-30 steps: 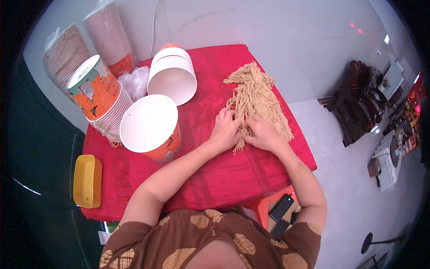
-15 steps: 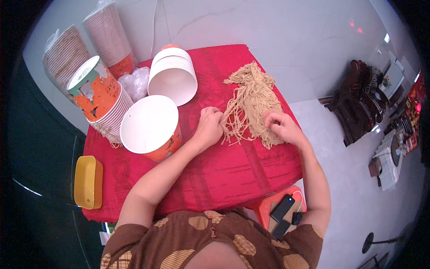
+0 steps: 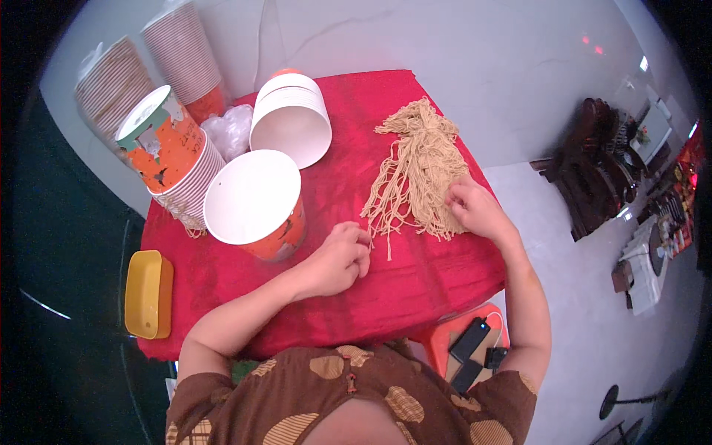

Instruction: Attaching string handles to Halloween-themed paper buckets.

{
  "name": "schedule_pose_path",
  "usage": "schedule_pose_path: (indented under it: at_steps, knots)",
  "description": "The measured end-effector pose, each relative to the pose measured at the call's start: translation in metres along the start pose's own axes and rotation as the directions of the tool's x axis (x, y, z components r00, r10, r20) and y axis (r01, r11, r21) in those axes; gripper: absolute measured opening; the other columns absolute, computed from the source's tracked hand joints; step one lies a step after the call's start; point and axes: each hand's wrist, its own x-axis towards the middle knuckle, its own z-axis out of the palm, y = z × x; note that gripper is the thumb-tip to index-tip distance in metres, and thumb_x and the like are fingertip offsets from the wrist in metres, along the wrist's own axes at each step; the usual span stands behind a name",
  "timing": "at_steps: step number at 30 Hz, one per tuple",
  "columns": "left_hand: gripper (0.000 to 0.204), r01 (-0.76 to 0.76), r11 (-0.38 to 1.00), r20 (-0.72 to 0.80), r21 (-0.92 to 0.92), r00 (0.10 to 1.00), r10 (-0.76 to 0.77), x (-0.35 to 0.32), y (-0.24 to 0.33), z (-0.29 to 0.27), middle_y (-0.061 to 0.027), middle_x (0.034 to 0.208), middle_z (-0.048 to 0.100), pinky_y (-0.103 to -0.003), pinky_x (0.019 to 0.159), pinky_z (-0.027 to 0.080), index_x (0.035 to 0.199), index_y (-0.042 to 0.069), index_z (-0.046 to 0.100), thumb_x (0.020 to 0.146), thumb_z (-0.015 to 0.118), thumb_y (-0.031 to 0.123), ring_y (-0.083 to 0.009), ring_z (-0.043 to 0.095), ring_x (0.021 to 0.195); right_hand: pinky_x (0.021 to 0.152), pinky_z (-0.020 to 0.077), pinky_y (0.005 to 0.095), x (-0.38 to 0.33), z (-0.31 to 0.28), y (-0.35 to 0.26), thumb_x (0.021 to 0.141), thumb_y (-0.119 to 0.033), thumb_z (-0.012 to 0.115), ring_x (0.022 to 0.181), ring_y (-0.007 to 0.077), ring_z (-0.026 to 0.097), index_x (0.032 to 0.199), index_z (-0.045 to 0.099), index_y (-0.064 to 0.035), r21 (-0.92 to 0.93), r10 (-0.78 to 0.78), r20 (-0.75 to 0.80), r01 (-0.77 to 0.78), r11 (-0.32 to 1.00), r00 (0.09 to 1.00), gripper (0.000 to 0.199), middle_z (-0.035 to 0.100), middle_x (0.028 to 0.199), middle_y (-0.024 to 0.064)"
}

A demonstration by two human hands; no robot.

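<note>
A bundle of beige cotton strings (image 3: pixel 423 174) lies on the red cloth, gathered at its far end, with loose strands fanning toward me. My left hand (image 3: pixel 340 261) is closed just off the near left ends of the strands, with a string end at its fingertips. At the bundle's right side, my right hand (image 3: pixel 480 211) is closed, fingertips pinched on the strings. A large white-lined paper bucket (image 3: pixel 252 196) with an orange printed outside stands upright left of my left hand.
Nested paper buckets (image 3: pixel 291 130) lie on their side behind. At left are a stack of orange buckets (image 3: pixel 167 152), bagged stacks (image 3: pixel 182 55), crumpled clear plastic (image 3: pixel 230 130) and a yellow tub (image 3: pixel 148 297). An orange stool (image 3: pixel 437 345) holding a black phone (image 3: pixel 469 339) is below the table's right edge.
My left hand has drawn back toward me, away from the loose strands, which now lie straighter and more spread. My right hand has shifted slightly right along the bundle.
</note>
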Motion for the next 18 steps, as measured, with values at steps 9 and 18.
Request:
schedule_pose_path:
  at_steps: [9, 18]
  knots:
    - [0.016, -0.098, 0.969, -0.028, -0.229, 0.995, 0.094, -0.062, -0.003, -0.011, -0.0161, 0.097, 0.065, -0.039, 0.082, 0.050, 0.084, -0.002, 0.058, 0.072, 0.049, -0.007, -0.0318, 0.063, 0.093, 0.074, 0.0479, 0.0402, 0.006, 0.018, -0.038, 0.077, -0.001, 0.065, 0.085, 0.0303, 0.057, 0.082, 0.058, -0.0017, -0.093, -0.331, -0.049, 0.326, 0.941, 0.942, 0.009, 0.054, 0.086, 0.0115]
    - [0.014, 0.075, 0.906, -0.134, -0.416, 0.981, -0.143, -0.082, -0.020, 0.004, -0.0032, 0.077, 0.061, -0.025, 0.061, 0.045, 0.092, 0.000, 0.061, 0.083, 0.051, -0.002, -0.0077, 0.055, 0.069, 0.074, 0.0489, 0.0421, 0.003, 0.036, -0.050, 0.076, 0.000, 0.065, 0.087, 0.0338, 0.058, 0.086, 0.061, -0.0036, -0.047, -0.260, -0.104, 0.256, 0.965, 0.960, 0.011, 0.055, 0.089, 0.0134]
